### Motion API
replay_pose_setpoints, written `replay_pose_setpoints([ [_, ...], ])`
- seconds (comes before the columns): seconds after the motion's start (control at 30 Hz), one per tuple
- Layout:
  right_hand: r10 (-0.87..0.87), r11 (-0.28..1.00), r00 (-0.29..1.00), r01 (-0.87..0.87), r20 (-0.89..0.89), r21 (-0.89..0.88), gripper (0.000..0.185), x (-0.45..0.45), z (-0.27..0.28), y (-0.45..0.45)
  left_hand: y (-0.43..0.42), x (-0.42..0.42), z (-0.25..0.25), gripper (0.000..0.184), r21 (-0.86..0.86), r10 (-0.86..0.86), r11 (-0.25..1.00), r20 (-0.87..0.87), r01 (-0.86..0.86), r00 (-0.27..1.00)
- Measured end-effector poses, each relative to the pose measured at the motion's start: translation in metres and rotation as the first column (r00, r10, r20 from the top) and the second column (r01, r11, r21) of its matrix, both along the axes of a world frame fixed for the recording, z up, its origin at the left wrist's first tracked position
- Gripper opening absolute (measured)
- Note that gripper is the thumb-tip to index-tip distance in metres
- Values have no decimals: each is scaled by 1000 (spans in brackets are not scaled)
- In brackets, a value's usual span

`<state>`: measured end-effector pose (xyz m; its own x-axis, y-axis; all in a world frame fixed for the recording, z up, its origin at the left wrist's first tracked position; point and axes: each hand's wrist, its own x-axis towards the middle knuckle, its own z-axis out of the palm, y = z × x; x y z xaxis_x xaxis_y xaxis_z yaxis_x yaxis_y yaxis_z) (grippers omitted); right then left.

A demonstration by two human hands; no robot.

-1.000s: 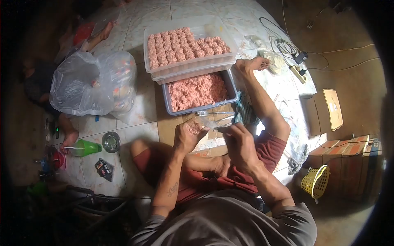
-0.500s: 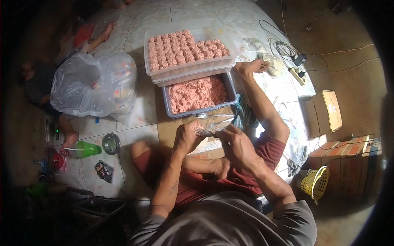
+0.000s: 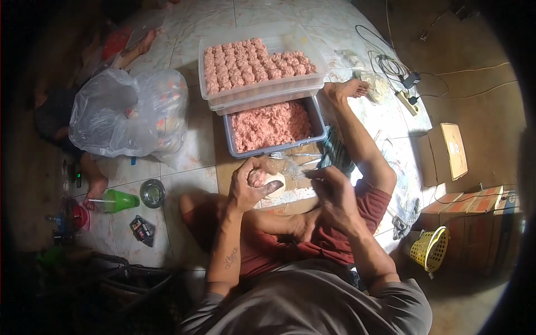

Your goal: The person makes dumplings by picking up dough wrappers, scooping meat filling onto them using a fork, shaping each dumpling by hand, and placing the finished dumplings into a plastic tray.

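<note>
My left hand (image 3: 248, 187) is curled round a pale wrapper (image 3: 274, 183) with pink minced filling (image 3: 257, 177) in it. To its right, my right hand (image 3: 334, 192) pinches a fork (image 3: 296, 168), whose blurred tines point up and left toward the wrapper without touching it. Just beyond the hands stands a blue-grey tub (image 3: 274, 151) of loose pink mince (image 3: 271, 125). Stacked clear containers (image 3: 265, 92) rest over its far side, the top one holding rows of shaped mince balls (image 3: 240, 64). Other forks (image 3: 276, 155) lie on the cardboard in front of the tub.
A plastic bag (image 3: 103, 114) of packets stands at the left, near another person's legs. Below it are a green cup (image 3: 120, 201) and a glass ashtray (image 3: 152, 193). A striped cloth (image 3: 335, 151), cables (image 3: 391, 64), a yellow basket (image 3: 429, 249) and boxes (image 3: 469, 204) lie to the right.
My left hand has opened somewhat, showing the wrapper and filling more. The fork in my right hand has come away from the wrapper, up and to the right.
</note>
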<state>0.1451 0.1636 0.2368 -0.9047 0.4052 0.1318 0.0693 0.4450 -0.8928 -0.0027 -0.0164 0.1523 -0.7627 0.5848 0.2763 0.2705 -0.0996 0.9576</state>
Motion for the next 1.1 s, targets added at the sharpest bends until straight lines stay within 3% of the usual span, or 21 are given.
replay_pose_setpoints([
  [0.03,10,993,1000,-9,11,-120,21,-2,-11,-8,9,4,-6,27,108,-50,994,166,33,985],
  [0.07,113,993,992,-110,56,-39,20,-2,-31,-10,9,5,-11,27,106,-51,994,166,33,985],
  [0.13,138,990,987,-139,76,-3,20,-4,-28,-19,12,2,-7,26,-294,42,951,-183,-95,982],
  [0.17,110,991,989,-103,95,-81,20,-3,-23,-16,10,5,-8,27,-288,106,954,68,-82,992],
  [0.23,32,978,997,-18,66,-209,20,1,-19,-9,4,10,5,30,-346,203,922,55,-172,978],
  [0.27,6,990,999,0,43,-144,20,3,-10,-2,4,7,11,32,-388,293,884,26,-261,956],
  [0.3,-40,990,997,48,67,-129,20,3,-3,4,-2,2,4,39,-333,242,907,-87,-257,966],
  [0.33,-88,989,992,97,86,-112,20,3,2,12,-6,-2,-5,48,-160,146,979,133,-124,980],
  [0.4,-156,986,987,157,29,-46,21,-2,-1,36,-16,-10,2,54,-56,1,998,304,17,953],
  [0.47,-181,983,983,182,25,-38,21,-4,-14,65,-14,-28,26,57,-136,-81,985,191,108,978],
  [0.53,-222,961,973,229,62,-157,19,-10,-29,91,5,-49,65,52,-223,-113,963,183,154,976],
  [0.6,-246,957,968,249,40,-147,20,-16,-43,116,30,-90,95,41,-423,-187,898,-124,119,975],
  [0.63,-266,956,964,263,-6,-133,20,-17,-56,130,47,-110,108,31,-400,-252,901,-171,166,953],
  [0.7,-288,958,954,288,-87,-20,20,-20,-77,155,91,-156,120,29,-373,-214,926,-395,57,894],
  [0.77,-324,945,943,319,-73,-76,20,-18,-93,170,142,-202,130,28,-378,-168,926,-379,14,910],
  [0.93,-382,908,924,374,-5,-191,20,-12,-103,174,236,-318,124,21,-653,-434,754,-573,-67,695],
  [1.07,-378,899,922,388,88,-204,16,-10,-82,180,271,-346,100,22,-781,-535,612,-526,-125,661],
  [1.1,-384,899,920,391,78,-197,15,-10,-82,181,276,-346,97,24,-840,-539,528,-446,-126,714],
])
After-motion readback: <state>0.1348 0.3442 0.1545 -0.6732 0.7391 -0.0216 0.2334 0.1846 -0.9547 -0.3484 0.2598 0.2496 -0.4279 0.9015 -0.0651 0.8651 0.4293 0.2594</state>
